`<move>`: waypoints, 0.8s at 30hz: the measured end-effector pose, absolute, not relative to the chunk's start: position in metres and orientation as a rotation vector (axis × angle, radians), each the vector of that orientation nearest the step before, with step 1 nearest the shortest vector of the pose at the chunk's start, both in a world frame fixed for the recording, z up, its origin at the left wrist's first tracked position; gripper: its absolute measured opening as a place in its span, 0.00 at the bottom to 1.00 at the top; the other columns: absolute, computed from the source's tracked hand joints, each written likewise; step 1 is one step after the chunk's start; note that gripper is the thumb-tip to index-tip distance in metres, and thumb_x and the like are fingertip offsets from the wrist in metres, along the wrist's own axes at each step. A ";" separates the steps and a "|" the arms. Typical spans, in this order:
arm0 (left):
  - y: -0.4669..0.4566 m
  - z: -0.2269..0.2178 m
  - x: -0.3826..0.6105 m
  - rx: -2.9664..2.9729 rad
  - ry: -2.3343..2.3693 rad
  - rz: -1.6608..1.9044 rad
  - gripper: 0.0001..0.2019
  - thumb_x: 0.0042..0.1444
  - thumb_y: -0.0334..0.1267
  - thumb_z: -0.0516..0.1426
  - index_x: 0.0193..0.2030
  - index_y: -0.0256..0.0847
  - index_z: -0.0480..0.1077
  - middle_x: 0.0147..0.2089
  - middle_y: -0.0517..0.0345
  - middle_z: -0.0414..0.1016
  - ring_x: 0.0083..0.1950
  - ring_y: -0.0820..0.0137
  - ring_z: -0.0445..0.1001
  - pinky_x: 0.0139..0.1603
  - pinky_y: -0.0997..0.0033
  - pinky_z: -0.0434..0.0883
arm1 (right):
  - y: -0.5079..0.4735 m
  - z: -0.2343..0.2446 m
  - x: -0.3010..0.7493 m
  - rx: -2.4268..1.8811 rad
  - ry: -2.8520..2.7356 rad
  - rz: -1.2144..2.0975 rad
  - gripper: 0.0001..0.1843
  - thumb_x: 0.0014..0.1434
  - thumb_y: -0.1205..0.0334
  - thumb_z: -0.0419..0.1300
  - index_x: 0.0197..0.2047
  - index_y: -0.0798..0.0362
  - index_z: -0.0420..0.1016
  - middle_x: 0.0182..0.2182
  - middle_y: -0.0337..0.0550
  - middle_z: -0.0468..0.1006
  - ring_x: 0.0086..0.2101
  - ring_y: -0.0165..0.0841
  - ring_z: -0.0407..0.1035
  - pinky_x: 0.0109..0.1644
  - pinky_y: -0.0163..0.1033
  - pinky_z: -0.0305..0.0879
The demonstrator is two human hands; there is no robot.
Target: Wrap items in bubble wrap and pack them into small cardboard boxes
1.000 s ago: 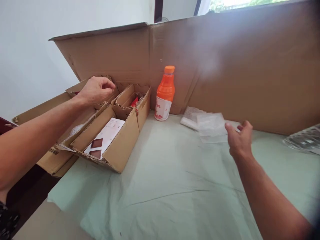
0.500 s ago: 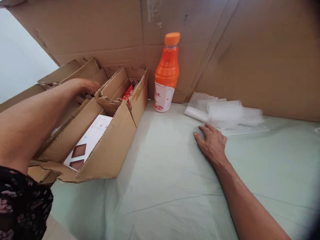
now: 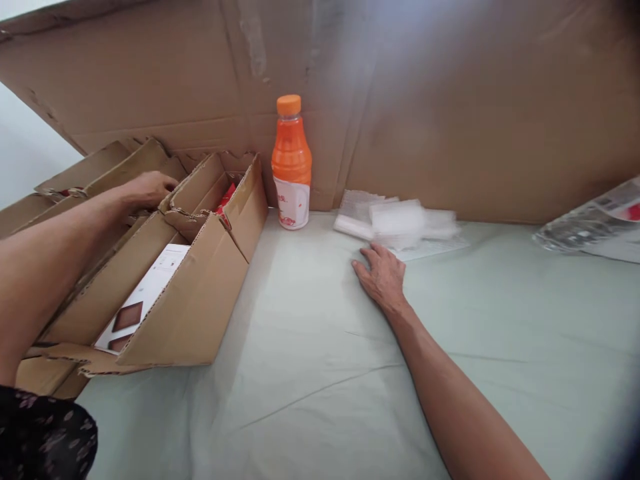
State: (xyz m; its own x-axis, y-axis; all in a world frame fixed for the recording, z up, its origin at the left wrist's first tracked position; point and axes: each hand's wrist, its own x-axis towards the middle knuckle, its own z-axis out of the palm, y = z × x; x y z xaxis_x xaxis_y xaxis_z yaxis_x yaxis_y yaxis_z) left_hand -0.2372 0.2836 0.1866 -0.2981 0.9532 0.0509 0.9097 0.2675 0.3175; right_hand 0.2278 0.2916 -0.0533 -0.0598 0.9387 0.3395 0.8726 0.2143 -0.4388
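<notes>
My left hand (image 3: pixel 153 189) reaches into a cardboard compartment on the left; its fingertips are hidden behind the box wall, so what they touch does not show. Beside it, an open cardboard box (image 3: pixel 185 313) holds a white carton with brown squares (image 3: pixel 143 293). A red packet (image 3: pixel 227 198) lies in the compartment behind. My right hand (image 3: pixel 383 275) rests palm down on the green cloth (image 3: pixel 310 347), fingers spread. Just beyond its fingertips lies a pile of clear plastic bubble-wrap pouches (image 3: pixel 397 223).
An orange bottle (image 3: pixel 291 163) with a white label stands upright behind the boxes' right side. A tall cardboard panel (image 3: pixel 440 133) runs along the back. A clear plastic package (image 3: pixel 595 220) with a printed label lies at the far right edge.
The view has swung to the right, so everything appears further left and the plastic package has come into sight. My left hand stays in the compartment; my right hand stays resting on the cloth.
</notes>
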 end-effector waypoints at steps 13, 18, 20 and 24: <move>0.137 0.240 -0.072 2.196 1.743 0.969 0.09 0.46 0.41 0.61 0.31 0.38 0.76 0.29 0.60 0.77 0.30 0.71 0.70 0.32 0.70 0.67 | 0.193 0.070 0.186 -0.813 -1.470 1.243 0.35 0.58 0.36 0.61 0.64 0.43 0.66 0.60 0.49 0.74 0.55 0.45 0.72 0.54 0.53 0.72; 0.138 0.219 -0.022 2.325 1.303 0.666 0.05 0.52 0.38 0.57 0.32 0.42 0.74 0.28 0.61 0.75 0.30 0.71 0.71 0.29 0.71 0.66 | 0.172 0.122 0.162 -0.633 -1.422 1.339 0.35 0.54 0.37 0.67 0.59 0.45 0.69 0.47 0.44 0.81 0.40 0.37 0.76 0.40 0.43 0.76; 0.134 0.227 -0.042 2.288 1.427 0.722 0.07 0.54 0.40 0.58 0.36 0.43 0.75 0.32 0.60 0.77 0.34 0.70 0.74 0.33 0.70 0.69 | 0.203 0.125 0.173 -0.749 -1.437 1.138 0.32 0.54 0.40 0.68 0.56 0.47 0.70 0.46 0.43 0.80 0.39 0.36 0.76 0.39 0.42 0.76; 0.114 0.246 -0.139 2.031 2.006 0.838 0.12 0.53 0.45 0.58 0.41 0.43 0.76 0.39 0.58 0.79 0.41 0.65 0.76 0.41 0.68 0.72 | 0.285 0.105 0.222 -1.124 -1.585 0.700 0.28 0.58 0.42 0.64 0.56 0.49 0.70 0.48 0.51 0.79 0.44 0.44 0.74 0.41 0.50 0.74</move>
State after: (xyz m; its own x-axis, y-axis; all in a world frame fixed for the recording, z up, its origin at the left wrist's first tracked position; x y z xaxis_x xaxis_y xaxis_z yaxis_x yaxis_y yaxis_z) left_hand -0.1390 0.1143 0.2458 -0.0602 0.9609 0.2702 0.8675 -0.0836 0.4903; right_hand 0.2222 0.2847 0.1049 -0.0381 0.9142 0.4036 0.3173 0.3940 -0.8626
